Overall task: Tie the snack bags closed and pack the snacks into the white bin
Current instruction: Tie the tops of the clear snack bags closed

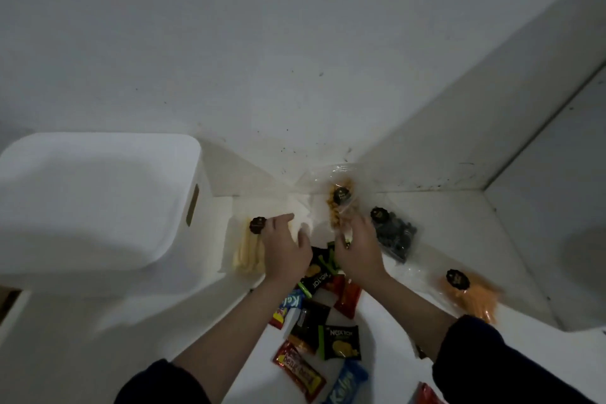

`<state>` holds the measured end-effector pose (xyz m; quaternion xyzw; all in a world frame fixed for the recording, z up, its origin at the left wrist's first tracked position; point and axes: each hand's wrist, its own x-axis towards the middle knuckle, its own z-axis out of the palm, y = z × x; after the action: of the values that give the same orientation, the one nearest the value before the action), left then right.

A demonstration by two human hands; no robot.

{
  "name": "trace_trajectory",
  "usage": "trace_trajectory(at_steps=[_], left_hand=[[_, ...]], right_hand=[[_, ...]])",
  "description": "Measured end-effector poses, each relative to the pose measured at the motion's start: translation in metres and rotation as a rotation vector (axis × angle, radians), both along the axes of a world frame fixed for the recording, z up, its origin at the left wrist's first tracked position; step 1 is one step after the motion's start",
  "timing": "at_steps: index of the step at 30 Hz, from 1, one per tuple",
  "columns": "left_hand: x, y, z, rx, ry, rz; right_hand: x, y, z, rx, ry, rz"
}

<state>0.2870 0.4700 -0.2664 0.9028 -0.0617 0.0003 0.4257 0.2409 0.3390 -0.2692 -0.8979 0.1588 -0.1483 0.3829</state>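
Both hands reach over the white surface: the left hand spreads its fingers open, while the right hand pinches the orange snack bag. Below lie Nextar packets, a Beng-Beng bar and a Kalpa wrapper. The white bin stands left.

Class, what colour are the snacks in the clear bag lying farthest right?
Orange, in the clear plastic snack bag; head view.
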Motion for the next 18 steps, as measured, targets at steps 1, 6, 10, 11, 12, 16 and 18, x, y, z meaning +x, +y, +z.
trace_trajectory(at_steps=[1,6,10,11,12,16,18], left_hand=[[-0.003,-0.014,-0.001,-0.057,0.052,-0.032],[-0.003,-0.075,-0.005,-0.231,0.482,0.014],[0.003,-0.103,-0.012,-0.321,0.569,0.107],[0.004,-0.107,-0.012,-0.329,0.562,0.126],[0.005,-0.110,-0.012,-0.331,0.543,0.145],[0.001,-0.110,0.000,-0.381,0.431,0.172],[-0.003,-0.106,0.009,-0.422,0.380,0.117]], right_hand=[[0.000,-0.015,0.000,-0.038,-0.005,-0.032],[0.004,-0.083,-0.004,-0.173,0.319,-0.172],[0.011,-0.117,-0.017,-0.161,0.665,-0.006],[0.011,-0.120,-0.023,-0.139,0.642,0.002],[0.010,-0.122,-0.025,-0.108,0.572,-0.012],[-0.004,-0.114,-0.024,0.011,0.256,-0.109],[-0.013,-0.108,-0.019,-0.026,0.136,-0.121]])
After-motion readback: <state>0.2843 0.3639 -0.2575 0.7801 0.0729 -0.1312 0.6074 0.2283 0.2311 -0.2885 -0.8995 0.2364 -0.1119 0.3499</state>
